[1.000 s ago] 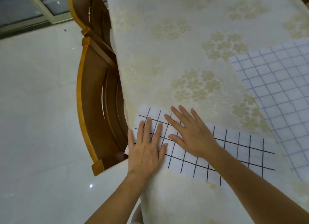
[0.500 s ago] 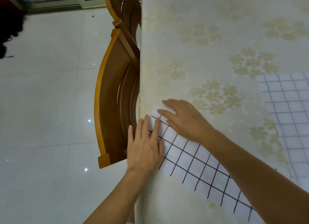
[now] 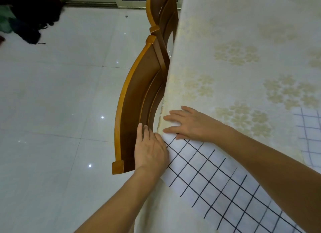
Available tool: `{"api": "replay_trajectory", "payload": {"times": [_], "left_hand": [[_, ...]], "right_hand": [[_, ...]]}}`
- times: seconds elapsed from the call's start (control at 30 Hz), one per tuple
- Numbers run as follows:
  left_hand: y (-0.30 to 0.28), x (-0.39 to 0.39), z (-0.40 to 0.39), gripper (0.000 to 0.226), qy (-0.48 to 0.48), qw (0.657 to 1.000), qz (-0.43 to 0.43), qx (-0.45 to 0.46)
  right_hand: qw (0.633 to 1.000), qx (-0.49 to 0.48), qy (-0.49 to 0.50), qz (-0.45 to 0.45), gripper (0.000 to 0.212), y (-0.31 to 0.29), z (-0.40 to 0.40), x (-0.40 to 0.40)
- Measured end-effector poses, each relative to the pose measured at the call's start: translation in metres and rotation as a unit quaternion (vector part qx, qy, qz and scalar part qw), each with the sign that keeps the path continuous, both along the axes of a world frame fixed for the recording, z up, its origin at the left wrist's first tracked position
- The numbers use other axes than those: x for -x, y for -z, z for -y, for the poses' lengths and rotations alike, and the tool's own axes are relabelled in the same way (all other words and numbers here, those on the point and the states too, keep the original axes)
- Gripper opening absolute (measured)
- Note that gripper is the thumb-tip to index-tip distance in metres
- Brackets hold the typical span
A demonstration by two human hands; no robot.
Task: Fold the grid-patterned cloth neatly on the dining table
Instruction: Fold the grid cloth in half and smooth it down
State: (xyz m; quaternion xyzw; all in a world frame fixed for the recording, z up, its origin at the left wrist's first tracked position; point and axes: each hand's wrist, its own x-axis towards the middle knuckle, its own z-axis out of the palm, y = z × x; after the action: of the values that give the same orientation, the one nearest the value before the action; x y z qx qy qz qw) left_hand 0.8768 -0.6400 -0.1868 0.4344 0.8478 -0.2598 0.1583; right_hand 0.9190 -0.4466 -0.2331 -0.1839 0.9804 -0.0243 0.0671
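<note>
A white cloth with a black grid (image 3: 208,177) lies as a folded strip along the near left edge of the dining table (image 3: 234,33), which wears a cream floral tablecloth. My left hand (image 3: 151,151) lies flat on the strip's left end, right at the table's edge. My right hand (image 3: 189,123) presses flat with spread fingers on the strip's far corner, just beyond the left hand. Another grid-patterned piece (image 3: 309,137) shows at the right edge of the view; whether it joins the strip is hidden by my right forearm.
Two wooden chairs (image 3: 139,100) are tucked against the table's left side, close to my left hand. Glossy white floor tiles (image 3: 52,111) spread to the left. A dark heap (image 3: 29,20) lies on the floor at the far left, near a sliding door.
Both hands slid leftward along the strip to its end at the table's edge. The view has swung left, so more floor and less of the table show.
</note>
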Motion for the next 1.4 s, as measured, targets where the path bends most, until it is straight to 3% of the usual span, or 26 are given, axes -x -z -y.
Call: {"api": "replay_trajectory", "payload": {"times": [0.2,0.4,0.57,0.77,0.87,1.0,1.07,1.27,1.4], "left_hand": [[0.003,0.000,0.012,0.060,-0.023,1.000,0.005,-0.015],[-0.003,0.000,0.015,0.038,-0.012,0.998,0.019,-0.052],[-0.013,-0.003,0.019,0.042,0.018,0.994,0.015,-0.103],[-0.025,-0.006,0.030,0.048,0.056,0.990,0.031,-0.128],[-0.025,-0.005,0.031,0.039,0.049,0.987,0.033,-0.148],[-0.026,0.000,0.028,0.049,0.005,0.981,0.039,-0.189],[-0.027,0.005,0.029,0.039,0.007,0.976,0.045,-0.212],[-0.047,0.032,0.021,0.033,0.067,0.971,0.031,-0.227],[-0.062,0.046,0.017,0.033,0.097,0.961,0.025,-0.258]], "right_hand": [[1.000,0.016,0.017,0.000,0.046,0.000,0.004,0.001],[0.999,0.024,0.021,-0.007,0.053,-0.002,0.008,0.003],[0.997,0.048,0.032,0.051,0.062,-0.013,0.011,0.009],[0.990,0.068,0.020,0.124,0.022,-0.033,0.012,0.021],[0.990,0.065,0.013,0.125,0.018,-0.038,0.012,0.022],[0.991,0.092,0.029,0.089,0.016,-0.048,0.004,0.020],[0.992,0.096,0.036,0.071,0.015,-0.055,0.001,0.019],[0.986,0.038,0.084,0.140,0.029,-0.086,-0.001,0.030],[0.986,0.009,0.110,0.124,0.036,-0.105,-0.002,0.027]]}}
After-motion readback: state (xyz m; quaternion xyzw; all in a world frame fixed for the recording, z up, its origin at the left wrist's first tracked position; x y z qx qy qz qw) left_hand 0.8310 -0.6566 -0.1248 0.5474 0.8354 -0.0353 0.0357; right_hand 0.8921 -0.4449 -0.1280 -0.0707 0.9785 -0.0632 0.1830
